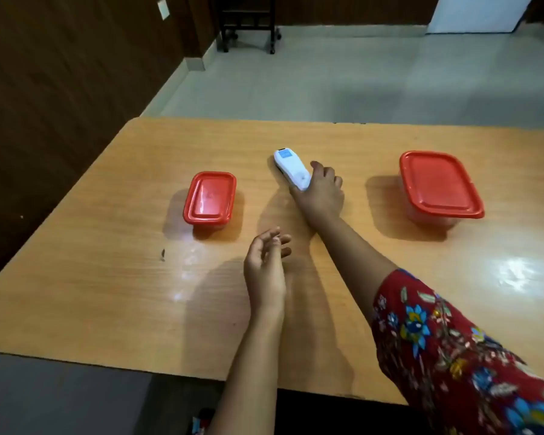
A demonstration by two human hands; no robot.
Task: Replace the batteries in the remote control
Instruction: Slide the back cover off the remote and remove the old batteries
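Right hand (322,196) closed round white remote (291,169); left hand (266,262) loosely open, empty. Two red-lidded containers (210,202) (438,186) lidded on desk (107,293) (contents hidden).

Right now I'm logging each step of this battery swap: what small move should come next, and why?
Probably lift the remote control toward the body and turn it over. The right hand grips its near end while it lies display-up on the table, and the left hand waits open and empty.

No legible text on anything
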